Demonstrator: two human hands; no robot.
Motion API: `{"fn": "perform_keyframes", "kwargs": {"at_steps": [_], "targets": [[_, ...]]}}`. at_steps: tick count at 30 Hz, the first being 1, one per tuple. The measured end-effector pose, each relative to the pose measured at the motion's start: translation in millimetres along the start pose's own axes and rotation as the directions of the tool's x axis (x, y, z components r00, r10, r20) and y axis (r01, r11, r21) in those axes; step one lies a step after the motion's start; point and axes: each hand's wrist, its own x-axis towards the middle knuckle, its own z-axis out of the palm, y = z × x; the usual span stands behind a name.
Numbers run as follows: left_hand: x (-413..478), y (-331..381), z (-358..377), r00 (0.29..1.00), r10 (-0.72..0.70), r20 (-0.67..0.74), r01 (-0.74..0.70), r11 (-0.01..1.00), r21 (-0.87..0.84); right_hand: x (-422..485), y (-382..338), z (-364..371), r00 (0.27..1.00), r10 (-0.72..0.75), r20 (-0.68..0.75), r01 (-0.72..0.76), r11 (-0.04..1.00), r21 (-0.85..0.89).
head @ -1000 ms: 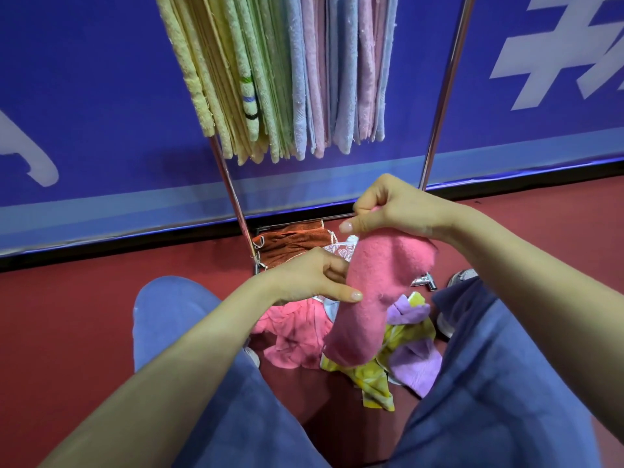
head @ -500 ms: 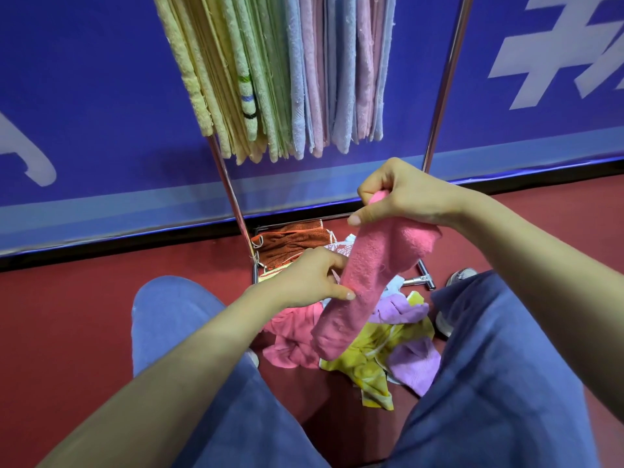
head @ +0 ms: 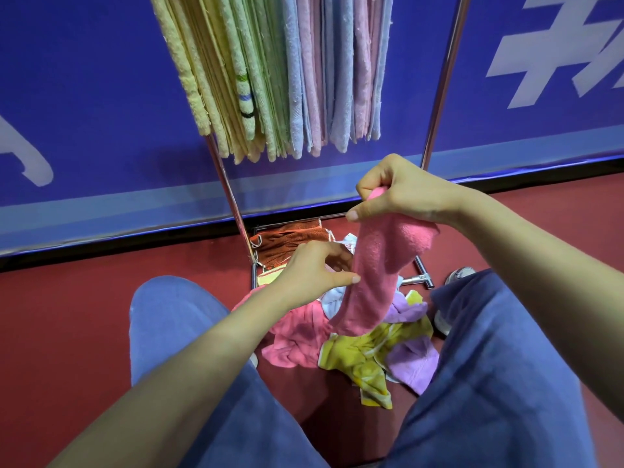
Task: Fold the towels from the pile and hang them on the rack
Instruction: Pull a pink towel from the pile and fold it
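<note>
Pink towel [head: 374, 282], one, right hand [head: 405, 194] gripping top, left hand [head: 314, 271] pinching edge

Pile [head: 358, 346] on floor [head: 67, 332] before rack [head: 439, 82].

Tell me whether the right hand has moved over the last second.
Yes. The right hand, gripping the pink towel, rose, closing the gap to the hanging towels.
</note>
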Motion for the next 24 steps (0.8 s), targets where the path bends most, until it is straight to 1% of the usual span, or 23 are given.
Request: {"fn": "perform_keyframes", "kwargs": {"at_steps": [3, 8, 11, 13, 16, 18, 20, 24], "targets": [[1.6, -0.9, 4.5, 1.000, -0.002, -0.013, 0.001, 0.999, -0.035, -0.4, 0.4, -1.7, 1.000, -0.007, -0.011, 0.008, 1.000, 0.011], [0.6, -4.9, 11.2, 0.996, 0.072, 0.049, -0.068, 0.994, -0.081, -1.6, 1.2, -4.8, 0.999, -0.021, -0.041, 0.021, 1.000, 0.016], [2.3, -5.5, 11.0, 0.994, 0.105, 0.022, -0.104, 0.993, -0.049, -1.5, 1.6, -5.5, 0.999, -0.034, -0.032, 0.035, 0.999, 0.040], [3.9, -4.2, 8.7, 0.995, 0.101, 0.026, -0.099, 0.993, -0.065, -1.1, 1.8, -6.0, 0.999, -0.040, -0.035, 0.042, 0.998, 0.050], [2.8, -2.8, 6.8, 0.998, 0.058, 0.037, -0.054, 0.994, -0.096, -0.6, 1.9, -7.2, 0.998, -0.038, -0.044, 0.039, 0.999, 0.032], [1.5, -5.1, 7.7, 0.999, 0.038, 0.013, -0.037, 0.994, -0.103, -0.5, 3.5, -9.6, 0.998, -0.037, -0.054, 0.038, 0.999, 0.018], [-0.1, -9.2, 9.1, 0.998, 0.037, -0.045, -0.042, 0.993, -0.111, -0.7, 6.0, -14.1, 0.997, -0.030, -0.076, 0.029, 1.000, -0.012], [-1.5, -10.9, 8.3, 0.990, -0.036, -0.138, 0.001, 0.970, -0.243, -3.8, 6.4, -27.6, 0.995, -0.017, -0.097, 0.002, 0.988, -0.156]]}}
